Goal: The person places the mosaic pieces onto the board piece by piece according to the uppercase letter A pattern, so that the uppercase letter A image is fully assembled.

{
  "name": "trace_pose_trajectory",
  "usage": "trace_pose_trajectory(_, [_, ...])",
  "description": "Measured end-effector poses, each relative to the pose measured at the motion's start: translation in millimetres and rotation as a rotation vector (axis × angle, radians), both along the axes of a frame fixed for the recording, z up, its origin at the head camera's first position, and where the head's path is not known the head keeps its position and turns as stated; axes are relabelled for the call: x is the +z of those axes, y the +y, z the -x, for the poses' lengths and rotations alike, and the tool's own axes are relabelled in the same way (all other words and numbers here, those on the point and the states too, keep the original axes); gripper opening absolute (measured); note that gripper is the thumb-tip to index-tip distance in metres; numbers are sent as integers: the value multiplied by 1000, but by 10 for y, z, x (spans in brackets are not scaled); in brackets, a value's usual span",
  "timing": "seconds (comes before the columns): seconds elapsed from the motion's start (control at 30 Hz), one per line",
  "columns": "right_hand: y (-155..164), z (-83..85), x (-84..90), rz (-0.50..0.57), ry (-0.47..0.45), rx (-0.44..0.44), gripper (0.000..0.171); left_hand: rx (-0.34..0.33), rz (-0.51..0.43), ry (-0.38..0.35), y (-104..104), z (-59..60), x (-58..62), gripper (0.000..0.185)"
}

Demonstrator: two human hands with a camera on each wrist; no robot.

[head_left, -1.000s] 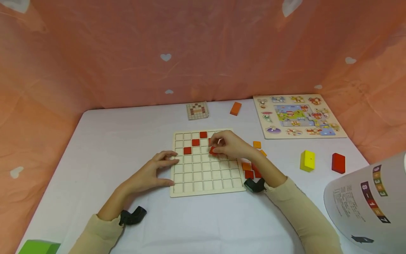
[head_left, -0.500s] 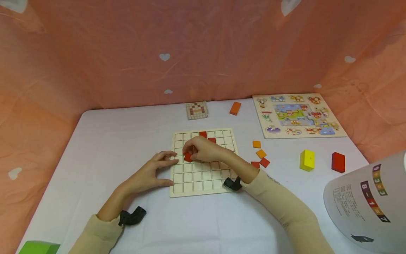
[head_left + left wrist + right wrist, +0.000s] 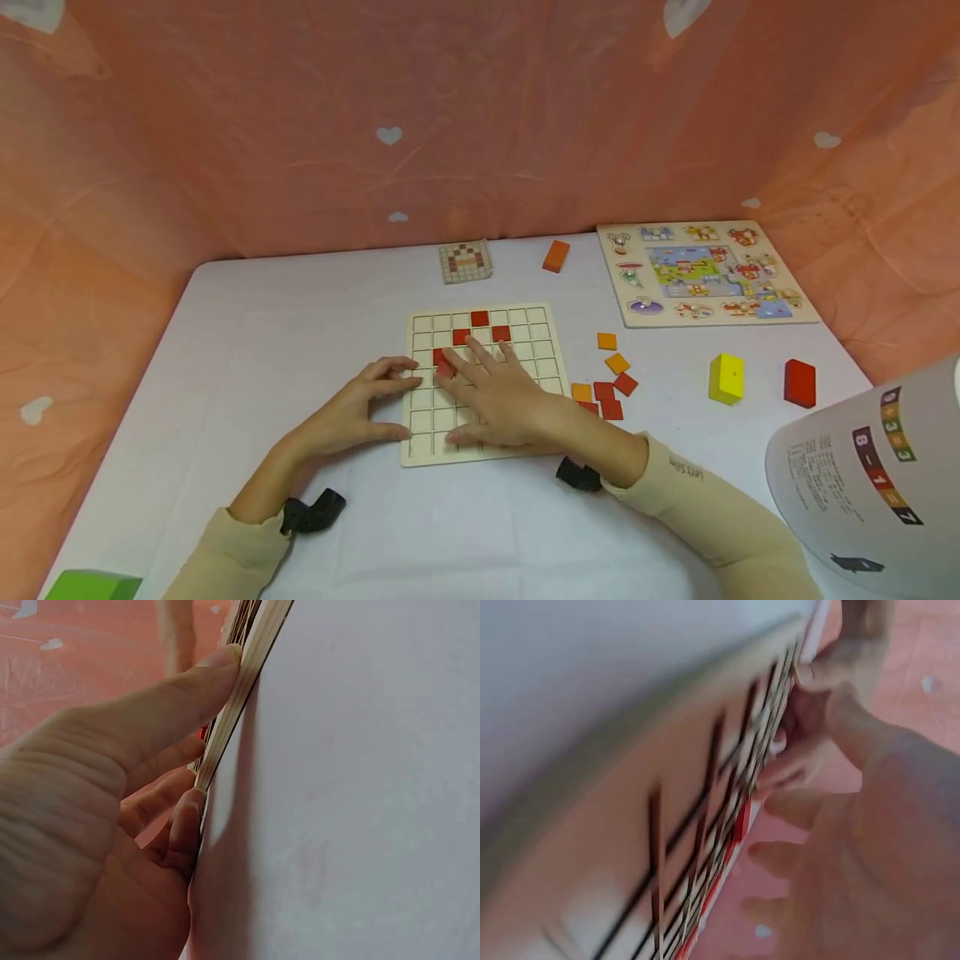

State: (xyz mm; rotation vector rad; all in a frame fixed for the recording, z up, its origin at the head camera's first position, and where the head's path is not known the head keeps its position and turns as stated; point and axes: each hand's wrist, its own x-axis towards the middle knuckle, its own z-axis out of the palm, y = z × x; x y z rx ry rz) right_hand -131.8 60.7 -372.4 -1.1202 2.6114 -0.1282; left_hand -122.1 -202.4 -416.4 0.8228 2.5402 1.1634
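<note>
My right hand (image 3: 501,407) spreads over the pale wooden gridded board (image 3: 543,350), fingers nearly straight and well apart, gripping nothing that shows. One fingertip reaches a thin, square red tile (image 3: 447,367) on the board's left part, just below the leftmost of four other red tiles (image 3: 480,318); whether I press it or only hover, I can't tell. My left hand (image 3: 367,402) rests thumb and fingers, parted, against the board's left edge without clasping it.

That tile worries me: it looks a little raised and skewed (the fingertip hides much of it), so a sideways push could ride it over the grid line or knock its neighbour loose. If the left hand eases off, the board could slide and jolt everything. My right forearm also lies close beside the loose red and orange square tiles (image 3: 603,391), where a careless sweep could scatter them.
</note>
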Motion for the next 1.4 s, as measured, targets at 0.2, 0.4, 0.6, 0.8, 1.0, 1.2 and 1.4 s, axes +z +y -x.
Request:
trace_pose_trajectory(0.2, [-11,-39,-5,-32,-50,23,89,-2,-7,-12,6,-4,-1,68])
trace_pose_trajectory(0.4, [34,129,34,69,-144,78,70,6,-1,-20,-2,-2,1,68])
trace_pose_trajectory(0.6, [210,184,39,263,-226,45,64,4,-2,-19,3,3,9,69])
trace_pose_trajectory(0.8, [838,218,-28,609,-353,-140,52,12,-11,-36,15,10,-12,69])
trace_pose_trajectory(1.0, [1490,-4,-153,727,-231,-379,30,23,-4,-35,7,-5,-16,69])
trace_pose_trajectory(1.2, [1861,-241,-218,681,-103,-483,35,28,1,-36,21,-13,8,69])
trace_pose_trajectory(1.4, [1933,-244,-263,692,-71,-493,35,30,0,-36,7,-20,2,70])
